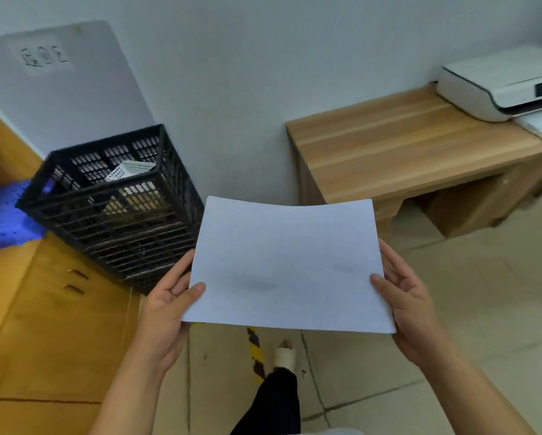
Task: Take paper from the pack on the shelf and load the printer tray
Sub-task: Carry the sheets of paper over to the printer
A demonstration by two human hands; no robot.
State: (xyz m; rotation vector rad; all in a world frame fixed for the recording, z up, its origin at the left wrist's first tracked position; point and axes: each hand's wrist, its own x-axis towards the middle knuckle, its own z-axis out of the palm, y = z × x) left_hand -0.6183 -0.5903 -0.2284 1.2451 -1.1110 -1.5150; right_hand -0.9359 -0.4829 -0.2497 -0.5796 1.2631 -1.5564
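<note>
I hold the paper [287,265] flat in front of me above the tiled floor [483,309], one side edge in each grip. My left hand [166,306] pinches the left edge, thumb on top and fingers beneath; my right hand [410,306] pinches the right edge the same way. The printer [498,86] sits on the wooden counter [404,146] at upper right, well apart from the sheets. A black crate [116,205] stands to my left.
</note>
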